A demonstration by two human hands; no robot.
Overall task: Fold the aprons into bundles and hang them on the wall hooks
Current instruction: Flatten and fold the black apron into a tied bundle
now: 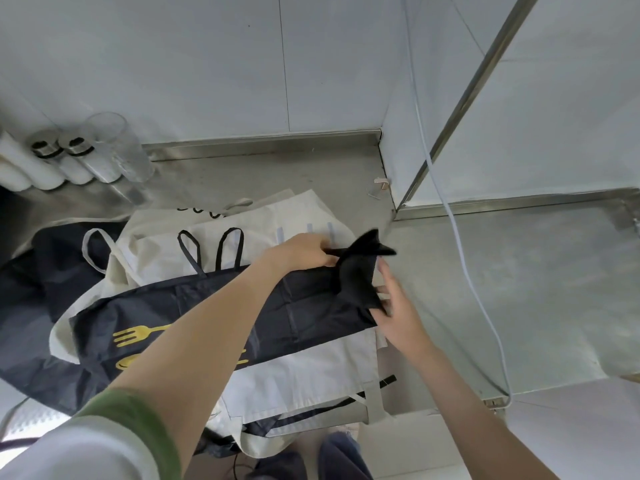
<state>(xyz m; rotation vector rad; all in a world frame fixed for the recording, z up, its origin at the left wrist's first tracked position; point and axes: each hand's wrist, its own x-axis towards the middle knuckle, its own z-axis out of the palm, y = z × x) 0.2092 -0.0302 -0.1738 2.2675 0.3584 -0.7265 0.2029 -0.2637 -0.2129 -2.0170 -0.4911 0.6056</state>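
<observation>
- Gripping a black strap (333, 251), the left hand (301, 251) is curling its fingers round it.
- Right hand (398, 306) is pinching the bunched end of the navy apron (194, 306).
- That apron is lying across cream aprons (156, 244) on the steel worktop (485, 271), showing a gold fork print (138, 334).
- Black lettering (199, 211) is peeking out, unreadable.

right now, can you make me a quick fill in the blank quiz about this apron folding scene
1. The left hand pinches the dark apron, printed with a yellow ____ and spoon.
2. ____ black loops lie on the pale apron beneath it.
3. The left sleeve has a ____ cuff.
Missing words: fork; two; green.
</observation>
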